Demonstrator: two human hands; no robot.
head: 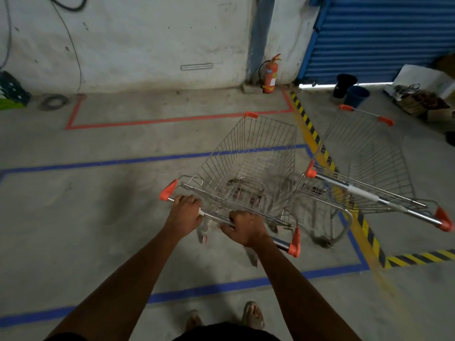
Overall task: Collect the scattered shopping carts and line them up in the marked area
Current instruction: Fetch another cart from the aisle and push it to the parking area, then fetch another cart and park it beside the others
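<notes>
— Both grips are wrapping the handle (229, 221) of the near cart (248, 168): the left hand (185, 212) is clamping close to the left orange end cap, the right hand (245, 230) is closing around the bar nearer its middle.

— Why two hands on one bar?

— Probably for steering; spaced like that, they are letting the person swing the basket as well as push it.

— Where is the cart sitting?

— On the floor (98, 217), inside the blue tape box (152, 158), toward its right edge, with the nose pointing at the far blue line. A second cart (369, 168) is standing just beside it on the right, straddling the yellow-black stripe (310, 126), its handle angled toward the near cart's.

— Are they touching?

— Too blurred at the frames to tell.

— Which area is the marked one?

— Hard to judge: a red tape box (172, 119) is lying empty by the wall, near the extinguisher (270, 76), beyond the blue one.
</notes>
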